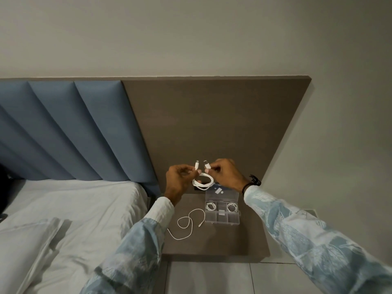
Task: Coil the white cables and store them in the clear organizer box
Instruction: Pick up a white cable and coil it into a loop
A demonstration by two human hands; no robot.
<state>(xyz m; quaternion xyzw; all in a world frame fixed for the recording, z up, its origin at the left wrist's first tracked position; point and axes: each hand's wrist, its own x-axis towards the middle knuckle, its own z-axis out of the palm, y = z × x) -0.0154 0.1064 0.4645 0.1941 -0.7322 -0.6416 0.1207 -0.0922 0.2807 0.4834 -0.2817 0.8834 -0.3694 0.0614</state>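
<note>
Hands (177,179) (225,174) raised, each pinching coiled white cable (203,182) ends.

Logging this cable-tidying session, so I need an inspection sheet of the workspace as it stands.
Surface: brown bedside shelf, holds everything.
Job's things: clear organizer box, lid open, coils in two rear compartments.
Clutter: nothing seen.
Grippers: left hand and right hand each pinch one end of the coiled cable, raised above the box.
Cables: loose white cable uncoiled left of box.
Surroundings: bed, blue padded headboard, wall.
</note>
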